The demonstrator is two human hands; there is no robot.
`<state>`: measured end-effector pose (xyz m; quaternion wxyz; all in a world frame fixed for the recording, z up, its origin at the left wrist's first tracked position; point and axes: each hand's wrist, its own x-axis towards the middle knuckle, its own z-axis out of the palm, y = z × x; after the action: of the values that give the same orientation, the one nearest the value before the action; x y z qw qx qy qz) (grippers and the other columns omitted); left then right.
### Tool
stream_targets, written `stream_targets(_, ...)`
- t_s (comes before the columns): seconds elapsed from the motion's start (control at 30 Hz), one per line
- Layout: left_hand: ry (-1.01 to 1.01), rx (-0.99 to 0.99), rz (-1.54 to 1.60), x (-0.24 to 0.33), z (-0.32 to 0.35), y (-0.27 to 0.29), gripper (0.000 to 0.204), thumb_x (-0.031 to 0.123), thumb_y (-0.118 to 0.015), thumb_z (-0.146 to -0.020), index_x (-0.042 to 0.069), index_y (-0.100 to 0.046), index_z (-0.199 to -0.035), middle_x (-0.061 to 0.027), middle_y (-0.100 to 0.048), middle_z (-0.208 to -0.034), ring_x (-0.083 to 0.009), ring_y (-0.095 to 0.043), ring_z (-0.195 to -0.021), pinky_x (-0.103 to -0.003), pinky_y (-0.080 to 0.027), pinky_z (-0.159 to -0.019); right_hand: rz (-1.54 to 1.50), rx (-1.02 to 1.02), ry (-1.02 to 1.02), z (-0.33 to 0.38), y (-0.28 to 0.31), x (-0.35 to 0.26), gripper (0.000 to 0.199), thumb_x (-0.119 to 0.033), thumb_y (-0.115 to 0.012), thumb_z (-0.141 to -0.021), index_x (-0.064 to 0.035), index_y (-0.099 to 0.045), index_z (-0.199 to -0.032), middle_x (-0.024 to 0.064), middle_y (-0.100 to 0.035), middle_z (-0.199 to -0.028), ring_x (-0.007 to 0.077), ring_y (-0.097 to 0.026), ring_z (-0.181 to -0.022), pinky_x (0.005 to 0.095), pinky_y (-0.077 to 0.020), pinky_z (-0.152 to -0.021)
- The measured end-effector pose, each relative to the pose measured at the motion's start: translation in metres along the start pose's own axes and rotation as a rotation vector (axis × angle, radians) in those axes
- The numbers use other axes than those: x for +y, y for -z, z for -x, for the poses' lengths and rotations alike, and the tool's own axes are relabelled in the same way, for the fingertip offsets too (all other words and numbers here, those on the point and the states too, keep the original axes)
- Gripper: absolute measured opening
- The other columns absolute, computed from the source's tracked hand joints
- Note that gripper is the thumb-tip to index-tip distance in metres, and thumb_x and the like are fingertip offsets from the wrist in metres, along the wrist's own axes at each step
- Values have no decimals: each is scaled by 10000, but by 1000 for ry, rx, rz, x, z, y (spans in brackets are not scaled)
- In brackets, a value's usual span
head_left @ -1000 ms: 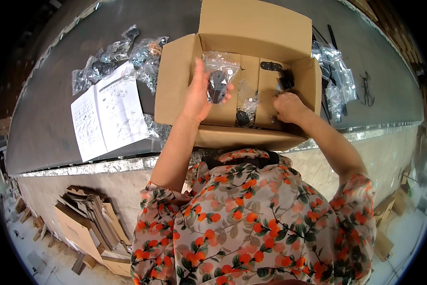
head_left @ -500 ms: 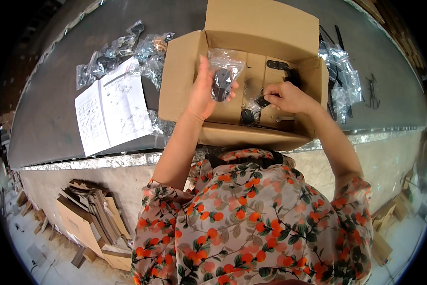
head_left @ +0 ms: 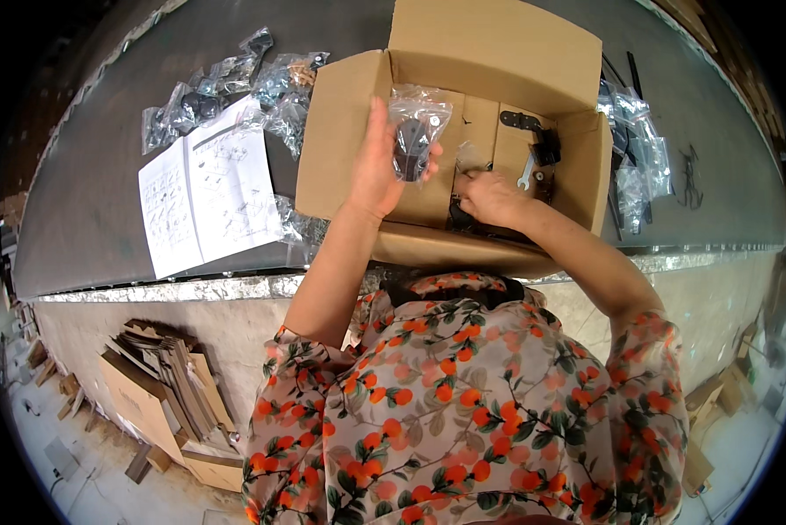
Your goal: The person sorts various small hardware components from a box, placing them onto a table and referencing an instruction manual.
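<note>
My left hand [head_left: 378, 171] holds up a clear plastic bag [head_left: 417, 140] with a dark flat part inside, over the left side of an open cardboard box [head_left: 340, 144]. Down inside the box, my right hand [head_left: 491, 198] has its fingers curled together. Whatever they grip is hidden by the hand. Close to its fingertips lies a black part [head_left: 460, 216], with a piece of clear plastic [head_left: 470, 157] just beyond. To the right of that hand a silver wrench [head_left: 526, 171] rests on the box bottom. A black plate with holes [head_left: 520, 121] and a black block [head_left: 547, 148] lie farther back.
An open paper manual [head_left: 205, 188] lies left of the box on the dark table [head_left: 69, 206]. Bags of parts [head_left: 284, 87] sit behind it. More bags [head_left: 631, 179] and black rods [head_left: 634, 74] are at the right. Flattened cardboard [head_left: 161, 389] leans below the table's front edge.
My right hand has moved left and slightly down in the box, uncovering the wrench. The black piece it held is now out of sight. My left hand still holds the bag.
</note>
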<state>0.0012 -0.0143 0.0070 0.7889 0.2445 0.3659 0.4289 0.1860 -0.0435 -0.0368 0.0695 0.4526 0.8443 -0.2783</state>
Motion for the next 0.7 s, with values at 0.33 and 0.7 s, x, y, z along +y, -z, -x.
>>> stream_targets(0.33, -13, -6, 16, 1, -3, 0, 651, 614, -219, -816, 39, -508, -915, -85, -551, -645, -150, -522, -501, -251, -421, -456, -102, -69, 16, 0, -1, 2, 266, -217, -583, -742, 11, -516, -862, 203, -550, -828, 351, -539, -812, 410, -427, -723)
stream_targets(0.7, -13, -14, 19, 0, -5, 3, 652, 616, -224, -814, 40, -514, -909, -83, -555, -646, -155, -527, -510, -255, -424, -463, -86, -98, -147, 5, 14, -12, 382, -137, -622, -705, -13, -447, -1021, 219, -555, -887, 356, -534, -881, 404, -437, -756)
